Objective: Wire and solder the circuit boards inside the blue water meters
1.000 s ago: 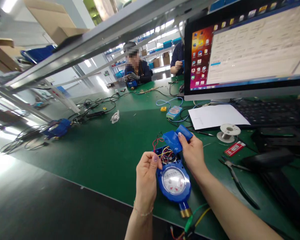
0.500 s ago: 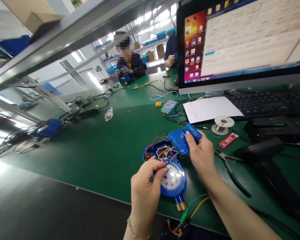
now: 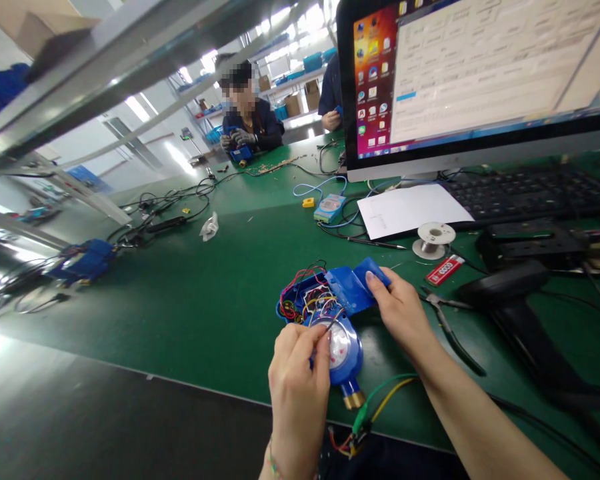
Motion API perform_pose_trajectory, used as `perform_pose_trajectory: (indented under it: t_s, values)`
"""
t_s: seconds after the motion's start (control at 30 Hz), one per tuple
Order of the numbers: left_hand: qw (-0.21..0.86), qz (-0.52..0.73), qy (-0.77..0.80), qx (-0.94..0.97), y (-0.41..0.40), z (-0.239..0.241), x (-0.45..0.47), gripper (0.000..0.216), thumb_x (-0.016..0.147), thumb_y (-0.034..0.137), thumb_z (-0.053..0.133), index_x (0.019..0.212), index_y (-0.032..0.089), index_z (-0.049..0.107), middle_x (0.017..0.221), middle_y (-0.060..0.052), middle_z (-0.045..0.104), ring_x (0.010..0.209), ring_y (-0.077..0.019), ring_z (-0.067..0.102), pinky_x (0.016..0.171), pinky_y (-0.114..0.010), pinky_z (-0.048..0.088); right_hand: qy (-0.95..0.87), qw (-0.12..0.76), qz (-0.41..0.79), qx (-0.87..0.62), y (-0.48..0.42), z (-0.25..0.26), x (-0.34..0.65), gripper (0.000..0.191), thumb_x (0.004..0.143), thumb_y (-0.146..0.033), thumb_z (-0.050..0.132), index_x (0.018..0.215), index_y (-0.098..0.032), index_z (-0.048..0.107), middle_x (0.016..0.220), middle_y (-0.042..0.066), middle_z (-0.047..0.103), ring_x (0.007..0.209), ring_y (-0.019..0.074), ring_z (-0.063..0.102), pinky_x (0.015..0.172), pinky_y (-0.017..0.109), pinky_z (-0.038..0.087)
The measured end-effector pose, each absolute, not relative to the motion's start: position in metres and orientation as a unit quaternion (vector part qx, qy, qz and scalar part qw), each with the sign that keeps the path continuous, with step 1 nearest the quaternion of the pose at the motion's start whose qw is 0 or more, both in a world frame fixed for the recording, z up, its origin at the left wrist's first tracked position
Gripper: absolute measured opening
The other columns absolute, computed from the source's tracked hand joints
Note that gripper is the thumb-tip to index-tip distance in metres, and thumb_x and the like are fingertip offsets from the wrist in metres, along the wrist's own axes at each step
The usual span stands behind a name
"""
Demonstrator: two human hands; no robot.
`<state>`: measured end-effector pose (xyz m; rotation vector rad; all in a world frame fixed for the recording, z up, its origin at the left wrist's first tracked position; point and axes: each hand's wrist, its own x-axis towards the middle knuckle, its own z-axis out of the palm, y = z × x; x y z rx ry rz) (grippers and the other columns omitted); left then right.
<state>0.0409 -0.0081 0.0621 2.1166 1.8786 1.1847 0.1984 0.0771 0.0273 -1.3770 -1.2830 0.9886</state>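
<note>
A person's left hand (image 3: 300,367) pinches one thin lead (image 3: 334,321) over one blue meter (image 3: 353,368) at the near middle of a green table (image 3: 195,320), the right hand (image 3: 404,312) clamped on one blue cover (image 3: 353,292), with one spool (image 3: 434,241) and one pair of pliers (image 3: 451,332) to the right and two co-workers (image 3: 264,123) on the far side.

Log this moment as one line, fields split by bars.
left hand: pinching wire over dial | right hand: holding blue cover | meter: open, wiring exposed

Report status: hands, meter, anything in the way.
Left hand pinching thin dark piece; right hand holding blue cover. Meter open, wires exposed. Left hand partly hides dial.
</note>
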Motion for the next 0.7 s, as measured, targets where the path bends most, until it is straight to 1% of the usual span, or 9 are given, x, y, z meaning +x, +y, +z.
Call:
perform_pose_trajectory:
  t_s: [0.13, 0.23, 0.33, 0.43, 0.5, 0.57, 0.63, 0.7]
  values:
    - [0.033, 0.390, 0.619, 0.681, -0.008, 0.059, 0.046, 0.009, 0.085, 0.020, 0.055, 0.087, 0.019, 0.064, 0.071, -0.001, 0.055, 0.064, -0.0130, 0.055, 0.060, -0.023, 0.046, -0.537, 0.459, 0.447, -0.548, 0.077, 0.020, 0.201, 0.043, 0.084, -0.054, 0.041, 0.095, -0.017, 0.061, 0.072, 0.002, 0.062, 0.060, 0.0179, 0.056, 0.054, 0.028, 0.045]
    - [0.019, 0.396, 0.616, 0.681, -0.008, 0.057, 0.046, 0.007, 0.085, 0.019, 0.056, 0.083, 0.019, 0.062, 0.070, 0.000, 0.053, 0.062, -0.0120, 0.053, 0.060, -0.023, 0.045, -0.550, 0.443, 0.448, -0.549, 0.077, 0.020, 0.203, 0.044, 0.085, -0.053, 0.039, 0.098, -0.017, 0.060, 0.075, 0.003, 0.063, 0.062, 0.0183, 0.058, 0.057, 0.029, 0.048]
    - [0.019, 0.403, 0.606, 0.685, -0.007, 0.057, 0.046, 0.008, 0.084, 0.019, 0.059, 0.076, 0.018, 0.059, 0.068, 0.001, 0.052, 0.061, -0.0111, 0.052, 0.059, -0.022, 0.044, -0.567, 0.432, 0.397, -0.578, 0.072, 0.025, 0.218, 0.043, 0.084, -0.051, 0.040, 0.102, -0.017, 0.060, 0.087, 0.007, 0.064, 0.076, 0.0223, 0.060, 0.069, 0.035, 0.049]
    - [0.026, 0.413, 0.593, 0.691, -0.007, 0.057, 0.046, 0.009, 0.083, 0.020, 0.061, 0.074, 0.018, 0.058, 0.069, 0.001, 0.053, 0.065, -0.0114, 0.054, 0.062, -0.021, 0.044, -0.576, 0.421, 0.284, -0.641, 0.062, 0.029, 0.248, 0.044, 0.080, -0.047, 0.044, 0.105, -0.014, 0.060, 0.100, 0.013, 0.060, 0.089, 0.0297, 0.057, 0.082, 0.047, 0.044]
    - [0.025, 0.419, 0.586, 0.693, -0.007, 0.057, 0.045, 0.010, 0.083, 0.022, 0.061, 0.074, 0.019, 0.058, 0.070, 0.001, 0.055, 0.069, -0.0122, 0.057, 0.064, -0.021, 0.045, -0.613, 0.357, 0.176, -0.683, 0.055, 0.025, 0.271, 0.043, 0.081, -0.043, 0.042, 0.104, -0.012, 0.060, 0.100, 0.015, 0.058, 0.092, 0.0332, 0.055, 0.083, 0.051, 0.042]
    - [0.027, 0.418, 0.584, 0.695, -0.008, 0.057, 0.042, 0.010, 0.084, 0.022, 0.059, 0.075, 0.019, 0.059, 0.070, 0.000, 0.056, 0.072, -0.0130, 0.059, 0.067, -0.020, 0.046, -0.665, 0.252, 0.086, -0.698, 0.048, 0.017, 0.288, 0.040, 0.081, -0.039, 0.042, 0.100, -0.011, 0.062, 0.097, 0.015, 0.058, 0.092, 0.0334, 0.055, 0.080, 0.049, 0.045]
    - [0.037, 0.407, 0.585, 0.701, -0.008, 0.057, 0.038, 0.009, 0.086, 0.023, 0.056, 0.078, 0.020, 0.060, 0.073, 0.000, 0.057, 0.075, -0.0134, 0.060, 0.069, -0.020, 0.046, -0.704, 0.177, 0.044, -0.686, 0.041, 0.009, 0.299, 0.037, 0.079, -0.038, 0.047, 0.097, -0.011, 0.064, 0.098, 0.015, 0.058, 0.091, 0.0316, 0.056, 0.078, 0.045, 0.047]
    - [0.050, 0.391, 0.584, 0.710, -0.008, 0.058, 0.033, 0.009, 0.087, 0.023, 0.054, 0.081, 0.021, 0.060, 0.076, 0.000, 0.058, 0.074, -0.0130, 0.061, 0.068, -0.020, 0.046, -0.719, 0.154, 0.027, -0.678, 0.033, 0.005, 0.303, 0.035, 0.077, -0.036, 0.052, 0.099, -0.012, 0.065, 0.101, 0.014, 0.059, 0.090, 0.0291, 0.057, 0.078, 0.042, 0.049]
